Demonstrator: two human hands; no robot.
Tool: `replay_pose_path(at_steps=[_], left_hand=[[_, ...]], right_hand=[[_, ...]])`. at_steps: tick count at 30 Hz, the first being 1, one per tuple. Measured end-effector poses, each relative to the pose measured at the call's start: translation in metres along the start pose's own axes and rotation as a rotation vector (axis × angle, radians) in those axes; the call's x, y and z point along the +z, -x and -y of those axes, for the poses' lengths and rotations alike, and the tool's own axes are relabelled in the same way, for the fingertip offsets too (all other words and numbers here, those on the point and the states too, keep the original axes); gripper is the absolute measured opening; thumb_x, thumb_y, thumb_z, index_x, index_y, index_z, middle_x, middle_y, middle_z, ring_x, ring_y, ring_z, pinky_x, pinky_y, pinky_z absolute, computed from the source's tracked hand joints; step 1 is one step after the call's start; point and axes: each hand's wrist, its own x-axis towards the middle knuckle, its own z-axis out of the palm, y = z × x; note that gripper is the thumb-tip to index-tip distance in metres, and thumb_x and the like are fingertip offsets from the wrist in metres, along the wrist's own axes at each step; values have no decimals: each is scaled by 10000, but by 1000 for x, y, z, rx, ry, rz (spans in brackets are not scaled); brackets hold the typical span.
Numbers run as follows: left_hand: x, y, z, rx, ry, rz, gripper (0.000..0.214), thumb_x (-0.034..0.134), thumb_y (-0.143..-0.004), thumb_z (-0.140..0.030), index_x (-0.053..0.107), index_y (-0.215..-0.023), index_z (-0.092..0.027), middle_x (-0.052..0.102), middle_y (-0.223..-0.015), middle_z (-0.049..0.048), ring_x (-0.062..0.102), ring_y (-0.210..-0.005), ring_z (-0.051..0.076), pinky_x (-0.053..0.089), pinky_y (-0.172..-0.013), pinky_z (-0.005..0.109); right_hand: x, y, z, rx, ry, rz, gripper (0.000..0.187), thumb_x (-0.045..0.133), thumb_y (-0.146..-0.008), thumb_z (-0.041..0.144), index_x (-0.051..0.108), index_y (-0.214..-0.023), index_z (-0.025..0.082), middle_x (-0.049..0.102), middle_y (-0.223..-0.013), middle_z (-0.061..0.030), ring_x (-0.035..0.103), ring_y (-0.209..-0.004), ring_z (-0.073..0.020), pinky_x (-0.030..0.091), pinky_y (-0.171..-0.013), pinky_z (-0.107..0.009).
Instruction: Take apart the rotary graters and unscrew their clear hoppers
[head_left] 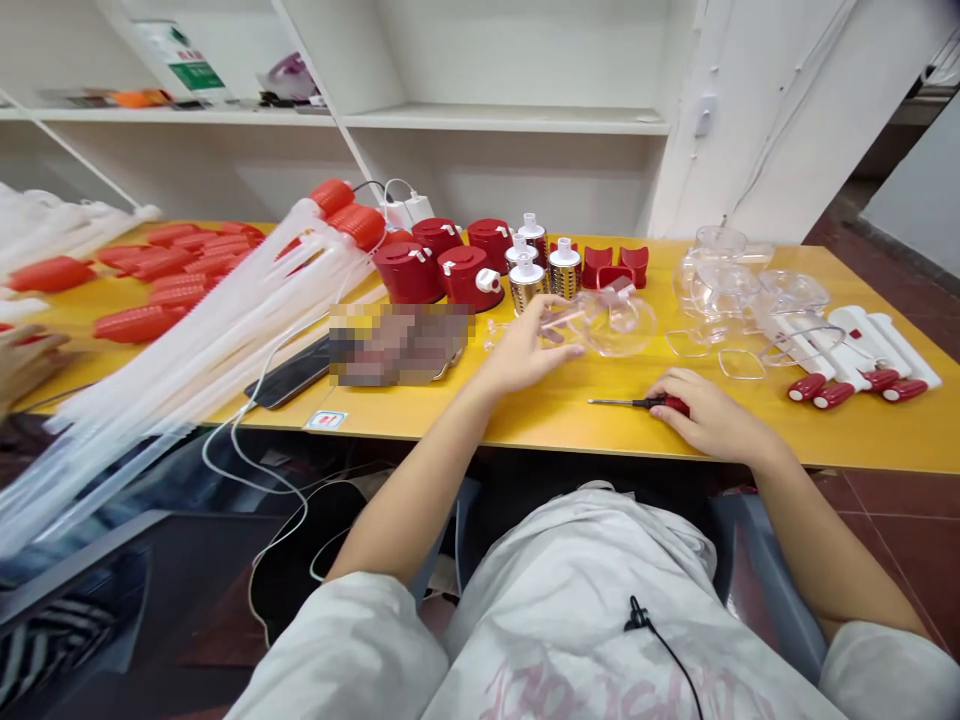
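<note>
My left hand (526, 348) rests on the yellow table (570, 415), its fingers curled on a clear plastic housing (616, 320) that lies on its side. My right hand (705, 412) lies on the table near the front edge, closed over the red handle of a small screwdriver (637, 402) whose metal shaft points left. Behind the housing stand red round bases (439, 268), metal grater drums with white caps (541, 268) and small red clips (616, 264).
More clear plastic parts (739, 285) and white handles with red ends (855, 365) lie at the right. A bundle of long white tubes (195, 350), red pieces (161, 275), a phone (292, 375) with a cable and a charger lie at the left. Shelves stand behind.
</note>
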Motion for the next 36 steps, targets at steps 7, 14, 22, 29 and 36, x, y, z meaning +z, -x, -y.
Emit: replay_pose_path(at_steps=[7,14,22,29,36], left_hand=[[-15,-7,-9,-161,721,-92,899,990,-970,-950,853,-1548,-275,935,-1362,119,935,-1283,312,804,-1060,406],[-3,9,-38,-101,738,49,951,1224,-815,-789,826,-1552,-340,947,-1402,85,904,-1495,419,781,-1222,528],[18,0,-10,-124,470,-184,1344,1307,-699,-581,583,-1819,-414,876,-1605,92,837,-1598,414,620,-1456,640],[46,-36,7,-11,216,-47,1200,1284,-684,-517,628,-1669,-316,816,-1422,149,851,-1433,500,743,-1215,720],[68,-127,-2,156,437,-134,1531,1216,-666,-323,336,-1919,-323,805,-1643,194,914,-1384,428,781,-1216,634]], right_hand=[[2,0,1,1,-15,-10,147,745,-1212,296,863,-1278,241,857,-1291,-157,824,-1252,-370,711,-1199,-613],[-5,2,12,103,75,4,154,646,-1238,310,782,-1263,241,851,-1332,-193,799,-1323,-407,658,-1239,-629],[-62,24,56,109,-94,-447,141,695,-1216,429,744,-1227,297,764,-993,-22,681,-848,-252,572,-798,-409],[-197,-65,47,106,306,-568,343,1049,-1031,569,852,-1036,289,816,-967,-66,737,-919,-298,626,-861,-484],[-245,-199,-51,527,484,-44,987,1151,-871,802,900,-1629,223,913,-1440,-212,861,-1062,-378,719,-859,-484]])
